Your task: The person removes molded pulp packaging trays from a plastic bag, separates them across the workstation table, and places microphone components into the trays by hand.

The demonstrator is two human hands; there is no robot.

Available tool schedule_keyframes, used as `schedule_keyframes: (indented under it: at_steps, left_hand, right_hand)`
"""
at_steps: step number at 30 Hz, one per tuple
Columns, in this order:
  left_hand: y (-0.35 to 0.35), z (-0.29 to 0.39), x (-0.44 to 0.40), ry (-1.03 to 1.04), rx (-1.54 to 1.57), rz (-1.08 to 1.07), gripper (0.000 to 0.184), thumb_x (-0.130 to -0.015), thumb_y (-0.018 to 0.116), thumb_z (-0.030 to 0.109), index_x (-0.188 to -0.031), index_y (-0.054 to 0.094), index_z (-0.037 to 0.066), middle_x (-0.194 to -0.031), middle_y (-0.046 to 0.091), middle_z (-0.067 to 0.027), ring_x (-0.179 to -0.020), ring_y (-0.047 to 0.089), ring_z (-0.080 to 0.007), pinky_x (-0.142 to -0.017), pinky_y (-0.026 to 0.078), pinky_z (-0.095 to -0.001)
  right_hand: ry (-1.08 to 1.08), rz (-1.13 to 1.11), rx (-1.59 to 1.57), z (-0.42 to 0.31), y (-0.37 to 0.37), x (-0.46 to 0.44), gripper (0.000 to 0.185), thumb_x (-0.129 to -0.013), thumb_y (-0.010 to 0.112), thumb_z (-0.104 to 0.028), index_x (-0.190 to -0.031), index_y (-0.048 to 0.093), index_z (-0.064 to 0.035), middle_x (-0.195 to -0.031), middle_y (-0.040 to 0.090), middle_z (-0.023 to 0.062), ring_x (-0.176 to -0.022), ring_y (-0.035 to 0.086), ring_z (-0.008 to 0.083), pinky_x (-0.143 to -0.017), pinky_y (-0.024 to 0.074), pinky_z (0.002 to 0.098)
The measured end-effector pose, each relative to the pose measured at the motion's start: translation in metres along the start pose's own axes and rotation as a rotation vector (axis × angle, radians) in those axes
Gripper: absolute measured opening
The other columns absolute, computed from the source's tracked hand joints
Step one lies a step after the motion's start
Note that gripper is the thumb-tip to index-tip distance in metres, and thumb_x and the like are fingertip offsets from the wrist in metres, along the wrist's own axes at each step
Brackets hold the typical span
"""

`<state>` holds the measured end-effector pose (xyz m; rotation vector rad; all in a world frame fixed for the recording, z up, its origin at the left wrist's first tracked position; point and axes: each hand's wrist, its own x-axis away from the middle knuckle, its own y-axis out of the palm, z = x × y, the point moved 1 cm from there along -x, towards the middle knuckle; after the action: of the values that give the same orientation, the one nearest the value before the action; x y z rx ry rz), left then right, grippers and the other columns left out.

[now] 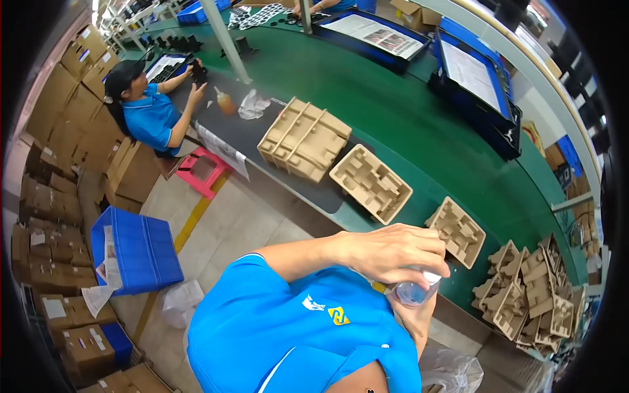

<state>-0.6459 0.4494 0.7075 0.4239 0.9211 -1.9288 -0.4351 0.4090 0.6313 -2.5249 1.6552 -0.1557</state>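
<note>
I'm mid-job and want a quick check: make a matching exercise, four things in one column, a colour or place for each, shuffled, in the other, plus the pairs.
Things
1. bottle
2. stool
3. floor bin
4. moulded trays

Colour or place
A. blue
B. tan
C. between the left hand and right hand
D. pink

Pairs: 1-C, 2-D, 3-A, 4-B

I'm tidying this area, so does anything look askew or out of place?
Yes: the jumbled heap of tan moulded trays on the right looks askew, lying at mixed angles. White paper hangs loosely from the blue plastic crate on the left. The clear, white-capped bottle shows no visible damage.
</note>
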Motion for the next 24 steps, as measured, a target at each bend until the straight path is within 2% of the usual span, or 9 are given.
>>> schedule_keyframes:
  at_steps: [3,6,7,11,13,17,20,22,24]
  left_hand:
    - [-0.014,-0.003,0.018,-0.018,0.152,-0.009,0.038,-0.093,0.064,0.016,-0.129,0.061,0.005,-0.114,0.061,-0.0135,-0.106,0.059,-0.0319,-0.089,0.049,-0.0402]
    - [-0.004,-0.008,0.034,-0.16,0.169,0.206,0.039,-0.095,0.063,0.014,-0.131,0.059,0.003,-0.118,0.062,-0.0141,-0.11,0.059,-0.0306,-0.094,0.048,-0.0387]
    - [0.001,-0.002,0.038,-0.343,0.292,0.257,0.04,-0.095,0.063,0.014,-0.133,0.057,0.0,-0.123,0.061,-0.0153,-0.114,0.059,-0.0255,-0.098,0.047,-0.0377]
    - [0.015,-0.002,0.04,-0.602,0.449,0.616,0.041,-0.094,0.067,0.016,-0.13,0.059,-0.001,-0.09,0.071,-0.0086,-0.09,0.068,-0.0161,-0.085,0.054,-0.0315]
    - [0.011,0.0,0.036,-0.609,0.554,0.673,0.038,-0.094,0.066,0.013,-0.129,0.061,-0.001,-0.089,0.074,-0.0099,-0.081,0.068,-0.013,-0.073,0.055,-0.0287]
    - [-0.01,0.024,0.032,-0.168,0.551,0.179,0.033,-0.091,0.057,-0.004,-0.122,0.067,-0.002,-0.076,0.073,-0.0136,-0.063,0.068,-0.0136,-0.06,0.053,-0.0267]
    - [0.01,0.01,0.033,-0.072,0.842,0.078,0.03,-0.09,0.056,-0.007,-0.117,0.068,-0.007,-0.072,0.071,-0.0148,-0.054,0.065,-0.0171,-0.052,0.052,-0.0277]
    - [0.012,0.015,0.036,-0.197,0.901,0.171,0.028,-0.091,0.056,-0.006,-0.116,0.069,-0.005,-0.068,0.068,-0.0148,-0.055,0.064,-0.0178,-0.053,0.053,-0.0299]
    - [0.038,0.005,0.048,-0.212,0.508,0.456,0.027,-0.091,0.061,0.002,-0.116,0.07,-0.001,-0.077,0.069,-0.0126,-0.069,0.067,-0.0213,-0.065,0.054,-0.0356]
  right_hand:
    - [0.047,-0.067,-0.14,-0.004,0.014,-0.011,0.09,-0.066,0.086,-0.01,-0.141,0.037,-0.0046,-0.132,0.051,0.0123,-0.122,0.052,0.0232,-0.101,0.044,0.0366]
    - [0.1,0.015,-0.03,-0.003,0.031,-0.022,0.089,-0.065,0.087,-0.013,-0.139,0.039,-0.0038,-0.128,0.056,0.0139,-0.117,0.058,0.0255,-0.097,0.0475,0.0372]
    - [0.115,0.044,0.068,-0.005,0.036,-0.025,0.088,-0.065,0.087,-0.014,-0.139,0.04,-0.0035,-0.126,0.057,0.0146,-0.115,0.059,0.0265,-0.096,0.0483,0.0376]
    - [-0.046,0.022,0.302,0.006,0.048,-0.033,0.086,-0.066,0.089,-0.02,-0.136,0.043,-0.0019,-0.12,0.06,0.0179,-0.111,0.062,0.0335,-0.093,0.0496,0.0407]
    - [-0.141,-0.101,0.314,-0.001,0.049,-0.039,0.086,-0.067,0.088,-0.02,-0.137,0.043,-0.0015,-0.123,0.058,0.0186,-0.114,0.06,0.0337,-0.095,0.0481,0.0416]
    - [-0.354,-0.536,0.263,-0.011,0.029,-0.054,0.085,-0.068,0.087,-0.019,-0.138,0.043,-0.0009,-0.128,0.054,0.0187,-0.119,0.056,0.0319,-0.098,0.046,0.0421]
    - [-0.266,-0.79,0.16,0.017,0.017,-0.063,0.085,-0.068,0.087,-0.019,-0.138,0.043,-0.0007,-0.129,0.052,0.0186,-0.12,0.055,0.0313,-0.099,0.0455,0.0421]
    - [-0.144,-0.922,0.071,0.045,0.016,-0.065,0.085,-0.068,0.087,-0.019,-0.138,0.042,-0.0006,-0.13,0.052,0.0185,-0.12,0.055,0.0309,-0.099,0.0452,0.0421]
    - [-0.007,-1.016,0.011,0.077,0.018,-0.061,0.085,-0.068,0.087,-0.018,-0.138,0.042,-0.0004,-0.131,0.051,0.0184,-0.121,0.054,0.0304,-0.099,0.0448,0.0421]
